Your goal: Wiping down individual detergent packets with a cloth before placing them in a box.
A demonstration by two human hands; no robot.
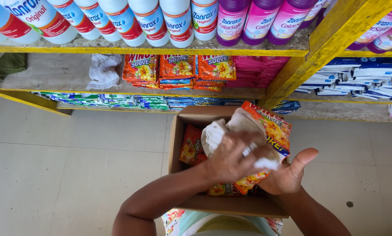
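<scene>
Beyond the fingers, yellow-edged concrete shelving [169, 47] carries white and purple plastic bottles [178, 22] and stacked sachets, above a pale grey tiled floor [65, 166] in even daylight.

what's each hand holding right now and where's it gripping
Left hand presses a crumpled white cloth against an orange flowered plastic sachet. Right hand supports that sachet from beneath, its grip at the lower end.
</scene>
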